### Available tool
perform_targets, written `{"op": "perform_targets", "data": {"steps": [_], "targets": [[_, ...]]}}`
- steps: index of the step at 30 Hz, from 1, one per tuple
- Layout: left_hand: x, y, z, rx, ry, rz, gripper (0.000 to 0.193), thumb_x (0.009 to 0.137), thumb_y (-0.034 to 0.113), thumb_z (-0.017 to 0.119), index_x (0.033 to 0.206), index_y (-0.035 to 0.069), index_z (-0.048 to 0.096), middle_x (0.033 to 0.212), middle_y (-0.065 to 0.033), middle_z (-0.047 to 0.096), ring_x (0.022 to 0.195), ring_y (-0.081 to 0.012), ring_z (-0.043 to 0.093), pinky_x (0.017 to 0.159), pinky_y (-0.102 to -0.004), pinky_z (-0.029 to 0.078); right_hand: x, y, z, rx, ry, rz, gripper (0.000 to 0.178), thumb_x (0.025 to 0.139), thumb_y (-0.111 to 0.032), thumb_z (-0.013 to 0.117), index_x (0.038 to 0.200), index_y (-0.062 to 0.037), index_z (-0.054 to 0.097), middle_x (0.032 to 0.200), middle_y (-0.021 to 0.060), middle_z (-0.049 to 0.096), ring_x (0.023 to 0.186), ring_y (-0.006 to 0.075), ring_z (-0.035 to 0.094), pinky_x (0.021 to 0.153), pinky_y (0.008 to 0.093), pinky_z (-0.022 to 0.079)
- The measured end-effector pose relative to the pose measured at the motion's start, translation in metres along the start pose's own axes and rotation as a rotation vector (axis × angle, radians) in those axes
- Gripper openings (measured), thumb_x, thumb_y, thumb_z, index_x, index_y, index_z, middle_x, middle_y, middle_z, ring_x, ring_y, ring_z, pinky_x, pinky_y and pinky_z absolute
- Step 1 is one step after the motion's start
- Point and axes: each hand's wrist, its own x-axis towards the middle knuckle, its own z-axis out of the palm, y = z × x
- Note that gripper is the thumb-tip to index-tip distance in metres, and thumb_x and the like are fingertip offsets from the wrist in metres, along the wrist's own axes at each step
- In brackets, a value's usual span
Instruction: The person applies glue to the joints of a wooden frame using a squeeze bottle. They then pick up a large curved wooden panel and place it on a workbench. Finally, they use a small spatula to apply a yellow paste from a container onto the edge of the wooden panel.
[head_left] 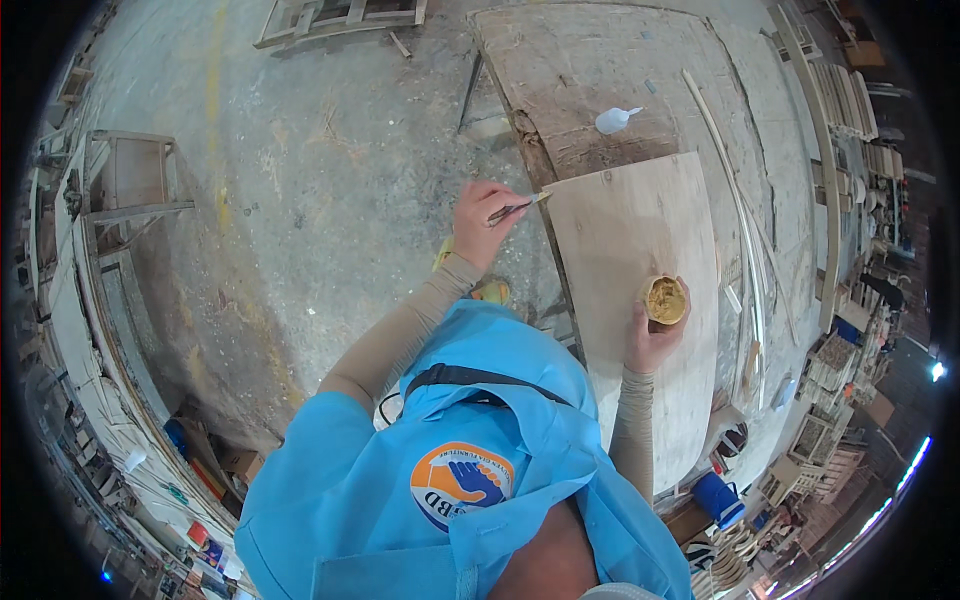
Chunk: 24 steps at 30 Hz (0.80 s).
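My left hand (482,222) is closed around a slim, dark-handled tool (511,210). Its yellowish tip lies at the far left corner of a pale wooden panel (632,225); I cannot tell whether it is a brush or a small putty knife, nor whether the tip touches the wood. Over the panel's right part, my right hand (655,345) grips a small cup (664,300) from below. Yellow-brown paste coats the inside of the cup. The panel rests flat on a worn, brown-stained worktable (600,60).
A white squeeze bottle (615,121) lies on the worktable beyond the panel. Long thin wooden strips (728,180) run along the panel's right side. A blue bucket (716,497) stands at the lower right. Wooden frames (140,212) stand on the concrete floor at left.
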Motion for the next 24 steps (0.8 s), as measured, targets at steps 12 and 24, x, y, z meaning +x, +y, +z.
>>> {"op": "perform_targets", "data": {"steps": [12,24], "targets": [[-0.001,-0.003,-0.001,-0.129,-0.039,-0.123,0.019,0.069,0.005,0.075,0.086,0.013,0.072,0.087,-0.0035,0.063,0.085,-0.0241,0.054,0.075,-0.0351,0.046,0.001,-0.002,-0.001,-0.003,0.015,0.014,0.066,0.078,-0.006,0.072,0.133,0.0048,0.038,0.125,0.0149,0.053,0.116,0.0229,0.051,0.100,0.0340,0.040],[0.007,0.000,-0.014,-0.097,-0.105,-0.112,0.020,0.073,0.003,0.072,0.091,0.013,0.074,0.088,-0.0051,0.065,0.086,-0.0231,0.058,0.073,-0.0334,0.049,0.002,-0.001,-0.006,0.029,0.029,0.047,0.064,0.079,-0.008,0.070,0.134,0.0048,0.038,0.124,0.0147,0.054,0.116,0.0220,0.052,0.099,0.0338,0.041]]}}
